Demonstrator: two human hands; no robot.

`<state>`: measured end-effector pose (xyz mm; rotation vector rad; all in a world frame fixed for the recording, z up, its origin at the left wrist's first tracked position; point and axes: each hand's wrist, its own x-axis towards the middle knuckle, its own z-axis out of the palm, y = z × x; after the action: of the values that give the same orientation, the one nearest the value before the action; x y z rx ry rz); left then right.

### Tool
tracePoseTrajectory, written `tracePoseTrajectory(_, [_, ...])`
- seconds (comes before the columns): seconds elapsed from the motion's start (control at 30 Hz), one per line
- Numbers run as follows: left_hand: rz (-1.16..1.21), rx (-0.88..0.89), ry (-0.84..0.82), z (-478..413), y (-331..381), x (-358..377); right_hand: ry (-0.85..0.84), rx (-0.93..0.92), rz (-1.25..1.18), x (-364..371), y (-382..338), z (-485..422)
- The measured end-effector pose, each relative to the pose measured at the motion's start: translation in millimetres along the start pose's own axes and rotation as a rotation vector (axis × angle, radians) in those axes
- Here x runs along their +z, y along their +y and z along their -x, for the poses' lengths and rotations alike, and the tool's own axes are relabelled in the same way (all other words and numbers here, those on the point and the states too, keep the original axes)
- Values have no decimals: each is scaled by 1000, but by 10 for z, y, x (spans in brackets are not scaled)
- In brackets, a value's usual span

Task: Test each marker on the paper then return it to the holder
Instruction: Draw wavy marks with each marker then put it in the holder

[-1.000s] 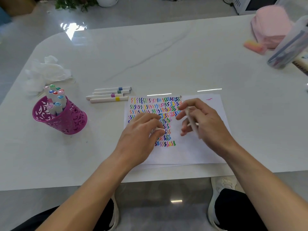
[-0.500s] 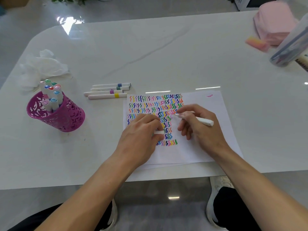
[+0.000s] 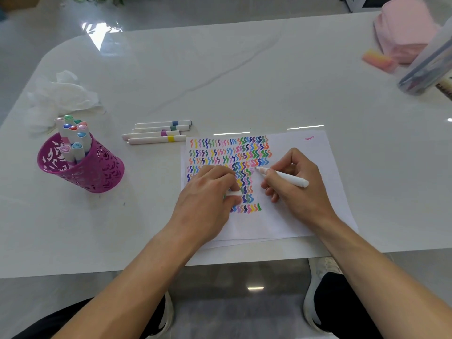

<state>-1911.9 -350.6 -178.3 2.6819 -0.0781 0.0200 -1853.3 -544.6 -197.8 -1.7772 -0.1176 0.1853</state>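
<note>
At left, holder (image 3: 97, 172): roughly ten capped markers, too crowded for a sure count. Four loose markers (image 3: 156, 139) lie beside the one paper (image 3: 305, 155). On it, left hand (image 3: 208, 196), fingers curled, pinching one cap (image 3: 233, 193). Further over, right hand (image 3: 300, 189), fingers clamped on one marker (image 3: 283, 177), swung down since a second ago into writing grip, pink tip at the sheet; test stroke looks imminent

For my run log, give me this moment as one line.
step: testing marker | right hand: holds uncapped marker, tip at paper | left hand: holds cap | holder: stocked, left of paper
</note>
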Motion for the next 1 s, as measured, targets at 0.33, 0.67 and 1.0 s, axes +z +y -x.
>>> tracePoseTrajectory(0.33, [-1, -6, 0, -1, 11, 3, 5, 20, 37, 4, 0, -1])
tracePoseTrajectory(0.67, [0, -18, -1, -18, 9, -13, 51, 47, 43, 14, 2, 0])
tracePoseTrajectory(1.0, [17, -25, -4, -8, 4, -5, 25, 43, -3, -11, 1, -14])
